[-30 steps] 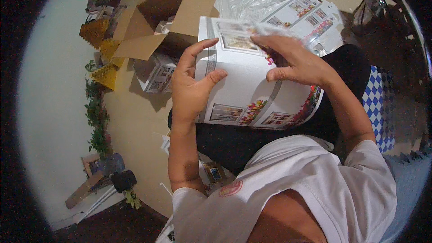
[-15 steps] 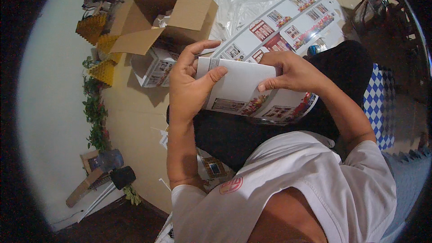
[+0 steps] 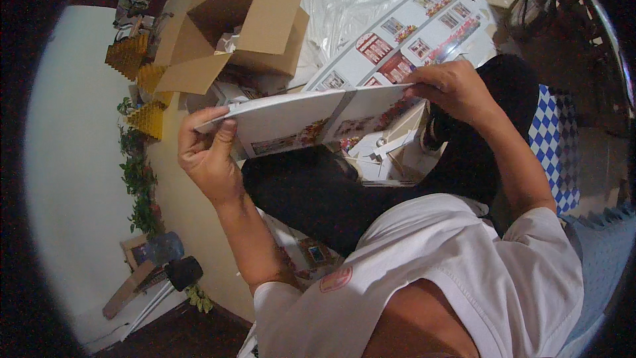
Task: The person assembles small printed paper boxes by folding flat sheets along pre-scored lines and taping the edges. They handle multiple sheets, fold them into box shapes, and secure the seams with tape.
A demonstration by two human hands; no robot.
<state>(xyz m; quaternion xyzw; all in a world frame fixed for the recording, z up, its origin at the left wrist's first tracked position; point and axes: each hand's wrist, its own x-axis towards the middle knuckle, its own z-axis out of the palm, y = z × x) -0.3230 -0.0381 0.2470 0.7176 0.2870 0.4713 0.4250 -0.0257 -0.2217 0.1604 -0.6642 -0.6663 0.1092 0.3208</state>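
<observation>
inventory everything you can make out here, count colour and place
flat panel printed with windows and flowers: one, white, between both hands
similar printed sheets: several, mostly white, beyond the panel
crumpled plastic film: count unclear, clear, top middle
open cardboard box: one, brown, upper left
jagged ornaments: three, yellow, left
leafy plants: several, green, left
checked sheet: one, blue and white, right
flat cut pieces: several, white, between legs
short-sleeved shirt: one, white, lower middle
trousers: one pair, black, middle
left hand: one, bare, gripping panel's left end
right hand: one, bare, pinching panel's right end
</observation>
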